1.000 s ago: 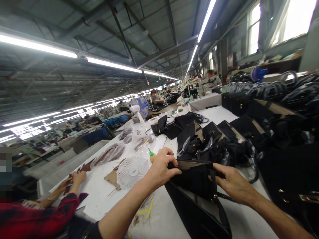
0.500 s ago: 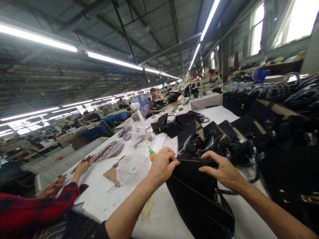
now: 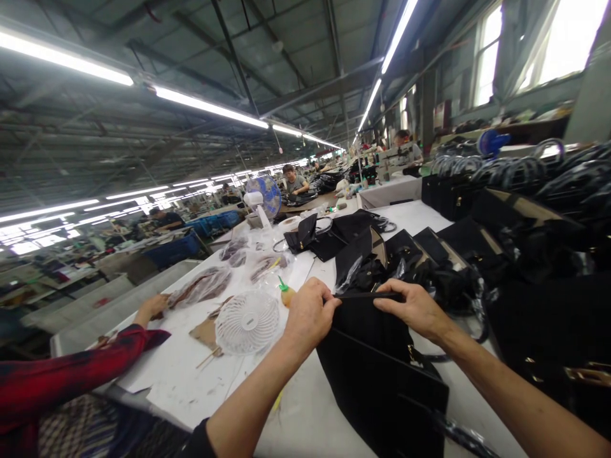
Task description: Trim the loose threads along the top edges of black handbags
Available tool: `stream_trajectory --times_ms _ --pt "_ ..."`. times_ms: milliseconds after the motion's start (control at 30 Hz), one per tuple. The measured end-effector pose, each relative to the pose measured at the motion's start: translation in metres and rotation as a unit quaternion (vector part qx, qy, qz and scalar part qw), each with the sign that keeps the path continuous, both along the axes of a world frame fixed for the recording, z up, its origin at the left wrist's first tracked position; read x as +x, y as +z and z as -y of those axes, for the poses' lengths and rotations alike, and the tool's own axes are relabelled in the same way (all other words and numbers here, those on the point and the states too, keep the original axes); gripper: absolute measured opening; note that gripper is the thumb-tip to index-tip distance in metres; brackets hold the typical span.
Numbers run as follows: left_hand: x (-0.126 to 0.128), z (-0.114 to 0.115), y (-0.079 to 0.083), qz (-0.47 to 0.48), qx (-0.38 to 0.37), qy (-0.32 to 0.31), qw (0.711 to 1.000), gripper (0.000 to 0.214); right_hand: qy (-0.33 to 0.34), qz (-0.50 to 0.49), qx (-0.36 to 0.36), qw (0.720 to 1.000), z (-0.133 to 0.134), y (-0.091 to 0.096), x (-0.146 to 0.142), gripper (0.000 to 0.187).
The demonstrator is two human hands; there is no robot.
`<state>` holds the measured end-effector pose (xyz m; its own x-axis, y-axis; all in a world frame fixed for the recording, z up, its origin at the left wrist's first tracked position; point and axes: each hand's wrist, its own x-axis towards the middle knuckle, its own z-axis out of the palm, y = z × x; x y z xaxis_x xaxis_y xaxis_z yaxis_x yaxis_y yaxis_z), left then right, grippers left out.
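Observation:
A black handbag [image 3: 382, 375] lies on the white table in front of me, its top edge raised between my hands. My left hand [image 3: 312, 312] pinches the left end of that edge between thumb and fingers. At the edge's right end, my right hand [image 3: 413, 308] grips it the same way, thumb below and fingers above. Gold-coloured hardware shows on the bag's right side, and a plastic-wrapped handle trails toward the bottom. The bag's inside is hidden from me.
Left of my hands are a white round fan [image 3: 247, 323] and a small pineapple-shaped item [image 3: 286, 294]. A co-worker's red-and-black sleeve [image 3: 81, 369] reaches to plastic-wrapped brown pieces [image 3: 200, 286]. More black bags [image 3: 470, 242] crowd the right side. A blue fan [image 3: 265, 194] stands farther back.
My right hand has closed its thumb and fingers onto the bag's top edge. The left hand keeps its pinch. The co-worker's hand has shifted toward the wrapped pieces.

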<state>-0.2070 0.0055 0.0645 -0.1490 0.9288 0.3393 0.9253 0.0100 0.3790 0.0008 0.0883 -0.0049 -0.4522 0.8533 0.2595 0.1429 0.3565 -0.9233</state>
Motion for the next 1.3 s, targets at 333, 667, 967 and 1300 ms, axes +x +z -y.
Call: stream_trajectory --times_ms 333,667,967,1300 --pt "0.004 0.0 -0.001 -0.01 -0.005 0.041 0.999 0.017 -0.01 0.021 0.079 0.997 -0.006 0.005 -0.003 0.021" --pt "-0.001 0.0 -0.002 0.014 0.012 0.032 0.999 0.015 0.033 0.161 0.2 0.966 -0.011 0.038 -0.026 0.012" --pt "-0.03 0.006 -0.003 0.055 0.018 0.038 0.998 0.016 -0.006 0.205 0.184 0.961 -0.019 0.035 -0.029 0.013" --pt "-0.034 0.007 -0.002 0.058 0.003 0.037 0.998 0.011 0.0 0.205 0.172 0.963 -0.02 0.036 -0.028 0.016"
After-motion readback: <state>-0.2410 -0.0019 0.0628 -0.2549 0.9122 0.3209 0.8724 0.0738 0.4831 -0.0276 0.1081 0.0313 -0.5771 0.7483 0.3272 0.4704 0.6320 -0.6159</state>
